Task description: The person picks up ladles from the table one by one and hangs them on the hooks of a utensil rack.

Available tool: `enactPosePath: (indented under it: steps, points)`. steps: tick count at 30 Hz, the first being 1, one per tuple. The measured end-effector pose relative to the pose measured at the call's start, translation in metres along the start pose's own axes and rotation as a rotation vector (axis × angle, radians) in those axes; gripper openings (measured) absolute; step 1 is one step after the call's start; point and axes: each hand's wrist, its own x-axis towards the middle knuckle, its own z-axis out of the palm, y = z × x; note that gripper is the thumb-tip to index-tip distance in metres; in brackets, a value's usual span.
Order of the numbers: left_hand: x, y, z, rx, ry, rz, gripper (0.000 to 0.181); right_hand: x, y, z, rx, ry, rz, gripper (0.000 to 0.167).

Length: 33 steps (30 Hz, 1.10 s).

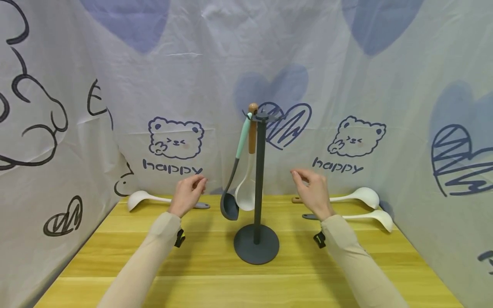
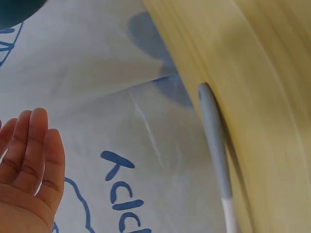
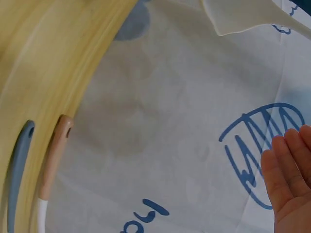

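Note:
My left hand [image 1: 188, 194] is held in the air left of a black utensil stand [image 1: 259, 179], above the grey handle of a white ladle [image 1: 140, 197]. Its fingers [image 2: 34, 150] are fairly straight and hold nothing. On the right, my other hand [image 1: 315, 192] hovers near the handles of two white ladles, one wooden-handled [image 1: 366, 197] and one grey-handled [image 1: 383, 218]. Its fingers [image 3: 286, 165] look relaxed, with nothing in them. From the stand's top hang a dark ladle [image 1: 230, 207] with a mint handle and a white utensil [image 1: 246, 194] with a wooden handle.
The stand's round base [image 1: 256, 252] sits mid-table on the wood-grain tabletop [image 1: 215, 286]. Printed white cloth [image 1: 215, 55] walls off the back and both sides. The ladles lie along the table's rear, by the cloth.

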Motion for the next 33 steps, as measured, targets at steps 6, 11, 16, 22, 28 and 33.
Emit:
enactPosePath:
  steps: [6,11,16,22,28,33]
  points:
    - [-0.003,-0.011,0.003,0.034,-0.030,-0.032,0.025,-0.007,0.008,0.001,-0.045,-0.049,0.030,0.029]
    - [-0.004,-0.024,0.003,0.066,-0.050,-0.059,0.021,-0.011,0.016,0.001,-0.039,-0.083,0.058,0.029]
    - [-0.006,-0.038,0.003,0.117,-0.066,-0.074,0.022,-0.014,0.022,0.002,-0.040,-0.104,0.073,0.029]
    - [-0.007,-0.054,0.002,0.195,-0.107,-0.105,0.026,-0.016,0.023,0.002,-0.047,-0.095,0.075,0.029]
    - [-0.009,-0.065,0.000,0.245,-0.156,-0.150,0.029,-0.015,0.020,0.004,0.007,-0.125,0.098,0.030]
    - [-0.009,-0.069,0.000,0.266,-0.196,-0.144,0.034,-0.015,0.017,0.006,0.016,-0.132,0.093,0.028]
